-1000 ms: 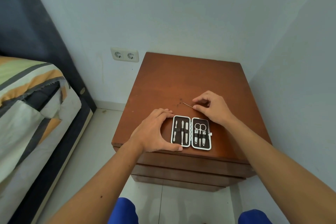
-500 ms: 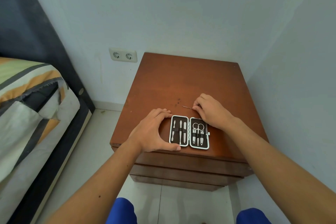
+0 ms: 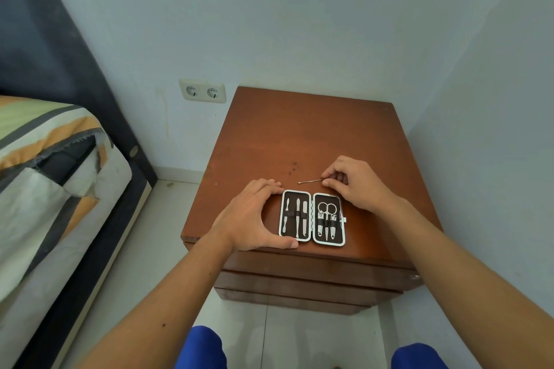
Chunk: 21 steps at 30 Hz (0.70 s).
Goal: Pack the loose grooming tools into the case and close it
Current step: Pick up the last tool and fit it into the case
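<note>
Head view: a small rectangular grooming case with a pale rim and dark brown lining [image 3: 312, 220] lies open flat, a little below the middle of the frame, on the near part of a reddish-brown wooden counter [image 3: 302, 135]. Its left half holds three slim silver tools under a dark strap; its right half holds small scissors with round loops and two more silver tools. A small metal clasp sticks out from the case's right edge.

The left hand [image 3: 251, 216] sits at the case's left side, curved into an open C: the thumb lies along the lower left corner, touching the rim, and the fingertips [image 3: 274, 183] reach the upper left corner. It clasps nothing; it only braces the case.

The right hand [image 3: 355, 184] is just above the case's upper right corner. Its thumb and fingers [image 3: 329, 173] are pinched together on one end of a thin silver metal pick [image 3: 310, 181], which points left across the counter, just beyond the case's top edge. Whether the pick touches the wood or is slightly raised cannot be told.

At upper left of centre, a white double wall socket [image 3: 202, 91] is on the pale wall. A bed with a striped cover [image 3: 45, 141] fills the left edge.
</note>
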Motion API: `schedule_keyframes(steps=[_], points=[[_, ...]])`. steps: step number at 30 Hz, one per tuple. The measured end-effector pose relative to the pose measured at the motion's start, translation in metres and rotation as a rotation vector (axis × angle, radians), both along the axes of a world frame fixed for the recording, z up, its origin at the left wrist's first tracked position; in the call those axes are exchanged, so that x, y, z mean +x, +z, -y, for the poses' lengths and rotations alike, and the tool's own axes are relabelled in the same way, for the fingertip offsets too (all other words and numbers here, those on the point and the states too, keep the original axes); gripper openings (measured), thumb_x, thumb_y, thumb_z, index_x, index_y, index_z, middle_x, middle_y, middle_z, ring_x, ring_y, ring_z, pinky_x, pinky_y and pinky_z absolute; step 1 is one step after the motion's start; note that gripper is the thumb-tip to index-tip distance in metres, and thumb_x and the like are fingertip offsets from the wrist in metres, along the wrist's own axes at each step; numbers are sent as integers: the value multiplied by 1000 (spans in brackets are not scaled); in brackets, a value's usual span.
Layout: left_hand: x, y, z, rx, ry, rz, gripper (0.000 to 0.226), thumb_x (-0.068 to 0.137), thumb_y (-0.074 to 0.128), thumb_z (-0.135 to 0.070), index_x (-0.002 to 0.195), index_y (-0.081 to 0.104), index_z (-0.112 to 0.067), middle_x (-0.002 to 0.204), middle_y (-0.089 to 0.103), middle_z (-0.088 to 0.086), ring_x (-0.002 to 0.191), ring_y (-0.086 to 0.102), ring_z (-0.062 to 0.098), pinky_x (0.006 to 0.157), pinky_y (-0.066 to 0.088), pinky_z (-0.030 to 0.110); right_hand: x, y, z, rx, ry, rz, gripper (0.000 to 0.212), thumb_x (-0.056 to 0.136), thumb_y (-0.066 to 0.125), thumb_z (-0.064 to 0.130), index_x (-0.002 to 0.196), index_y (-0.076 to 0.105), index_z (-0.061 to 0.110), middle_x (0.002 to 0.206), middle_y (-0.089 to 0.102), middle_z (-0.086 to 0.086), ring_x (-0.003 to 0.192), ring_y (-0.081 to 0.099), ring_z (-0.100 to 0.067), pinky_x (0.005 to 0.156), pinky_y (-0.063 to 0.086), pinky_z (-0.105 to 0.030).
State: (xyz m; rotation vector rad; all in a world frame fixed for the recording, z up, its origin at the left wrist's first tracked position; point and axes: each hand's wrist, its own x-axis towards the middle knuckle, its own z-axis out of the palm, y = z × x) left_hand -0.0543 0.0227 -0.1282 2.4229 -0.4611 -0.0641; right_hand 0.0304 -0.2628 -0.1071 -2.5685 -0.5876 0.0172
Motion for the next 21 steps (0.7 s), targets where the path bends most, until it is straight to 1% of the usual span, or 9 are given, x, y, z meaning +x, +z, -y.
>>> schedule_keyframes(steps=[4, 8, 10, 14, 17, 21], points=[[0, -1, 0, -3, 2, 1, 119, 52, 85, -85, 151, 49, -28, 154, 43, -20, 149, 30, -4, 121, 28, 26, 2, 0, -1, -13, 36, 43, 2, 92, 77, 20, 91, 78, 19, 92, 65, 9, 80, 61, -7, 73, 43, -10], [0, 0, 0, 1, 0, 8, 117, 54, 88, -80, 151, 49, -27, 154, 43, -19, 148, 30, -4, 118, 26, 22, 1, -1, -1, -16, 46, 62, 3, 92, 77, 20, 90, 78, 20, 90, 64, 15, 79, 59, 0, 73, 43, -11], [-1, 0, 0, 4, 1, 11, 118, 54, 88, -81, 151, 49, -27, 154, 43, -19, 148, 30, -4, 118, 27, 22, 0, 0, -1, -26, 56, 81, 3, 93, 76, 21, 91, 78, 20, 91, 64, 15, 79, 59, -1, 74, 44, -13], [0, 0, 0, 11, 3, 4, 118, 54, 86, -83, 151, 49, -27, 155, 43, -19, 149, 31, -2, 120, 28, 26, -2, 0, -3, -72, 98, 130, 4, 96, 72, 19, 93, 75, 18, 95, 63, 12, 78, 57, -4, 76, 48, -21], [-1, 1, 0, 11, 2, 4, 118, 54, 87, -82, 151, 49, -27, 155, 43, -19, 149, 31, -2, 120, 28, 25, -1, 1, -4, -114, 135, 158, 5, 98, 69, 17, 93, 71, 17, 98, 62, 8, 80, 53, -5, 78, 50, -27], [-1, 1, 0, 12, 3, 4, 118, 55, 87, -82, 151, 49, -27, 156, 43, -18, 149, 31, -1, 120, 28, 25, -2, -1, -8, -185, 139, 109, 7, 103, 59, 19, 98, 64, 18, 105, 58, 3, 89, 60, -16, 83, 51, -33]])
